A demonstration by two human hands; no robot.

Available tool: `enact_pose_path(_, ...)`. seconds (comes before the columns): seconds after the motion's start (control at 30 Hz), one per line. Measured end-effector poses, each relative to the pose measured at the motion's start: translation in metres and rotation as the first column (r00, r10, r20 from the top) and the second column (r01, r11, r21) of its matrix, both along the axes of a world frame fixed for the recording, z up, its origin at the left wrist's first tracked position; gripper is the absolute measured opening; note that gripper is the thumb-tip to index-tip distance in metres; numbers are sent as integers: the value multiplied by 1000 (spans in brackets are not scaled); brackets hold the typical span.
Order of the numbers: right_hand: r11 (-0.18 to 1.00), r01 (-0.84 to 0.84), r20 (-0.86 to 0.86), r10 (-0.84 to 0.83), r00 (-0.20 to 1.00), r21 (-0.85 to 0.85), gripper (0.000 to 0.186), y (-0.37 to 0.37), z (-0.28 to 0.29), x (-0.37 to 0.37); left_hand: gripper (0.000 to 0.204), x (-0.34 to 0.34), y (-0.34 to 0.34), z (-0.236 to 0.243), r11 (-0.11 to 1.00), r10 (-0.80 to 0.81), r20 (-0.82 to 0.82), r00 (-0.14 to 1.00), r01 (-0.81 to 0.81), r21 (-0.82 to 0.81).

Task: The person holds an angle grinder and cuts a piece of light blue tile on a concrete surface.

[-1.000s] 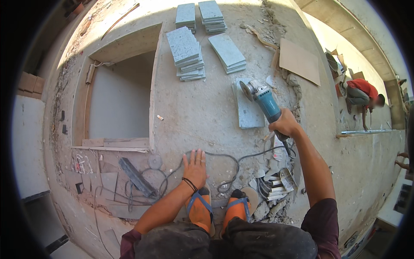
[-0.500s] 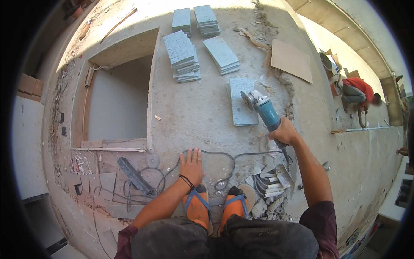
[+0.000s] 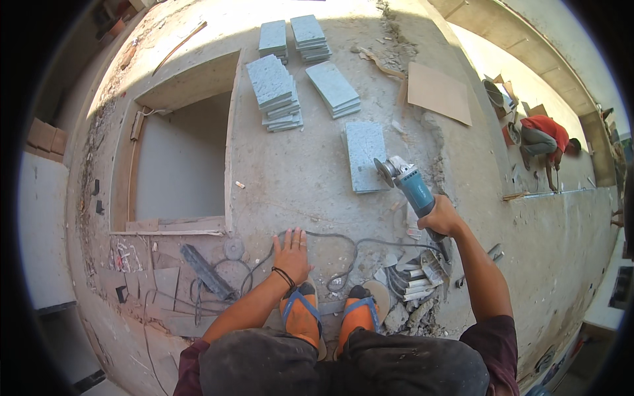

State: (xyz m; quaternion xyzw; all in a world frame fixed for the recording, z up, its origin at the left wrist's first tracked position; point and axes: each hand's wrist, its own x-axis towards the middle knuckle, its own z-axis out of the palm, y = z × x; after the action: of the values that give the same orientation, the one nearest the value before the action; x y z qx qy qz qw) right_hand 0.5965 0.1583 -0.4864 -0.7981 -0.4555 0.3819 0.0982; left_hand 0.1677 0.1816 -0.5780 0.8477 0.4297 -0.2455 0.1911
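Well left of the angle grinder [image 3: 415, 190], a rectangular opening [image 3: 181, 162] is falling into shade, its depth hard to judge. A dark bar [image 3: 207, 272] is lying to the grinder's lower left. Stacks of pale slabs [image 3: 272, 80] are standing beyond the grinder to its upper left. Lower left of it, the left hand [image 3: 292, 256] is spreading flat, fingers apart and gripping nothing; its palm is facing away, so I cannot tell whether it is touching the floor. Just left of the grinder more slabs [image 3: 366, 155] are lying, the disc [image 3: 382, 173] overlapping their right edge in view; contact is staying unclear. At the grinder's lower end, the right hand [image 3: 441, 216] is wrapping around the body, covering part of it. Far right of the grinder, a person in red [image 3: 549, 132] is crouching, hands too small to make out.
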Motion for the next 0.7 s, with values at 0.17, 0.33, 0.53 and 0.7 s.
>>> enact_pose_path(0.17,1000,-5,-10,4,1000,-16,43,11,2,-4,105,-1,1,-1,1000,6,-1,1000,-6,-3)
enact_pose_path(0.33,1000,-20,-7,21,1000,15,46,32,2,-10,104,-1,2,0,1000,11,-7,1000,-11,-11)
enact_pose_path(0.53,999,-40,19,39,999,27,48,60,-4,-16,105,2,4,4,1000,-6,-46,999,5,-16)
enact_pose_path(0.7,999,-26,-23,26,999,26,46,90,-7,-22,89,13,15,15,1000,17,3,1000,-17,13)
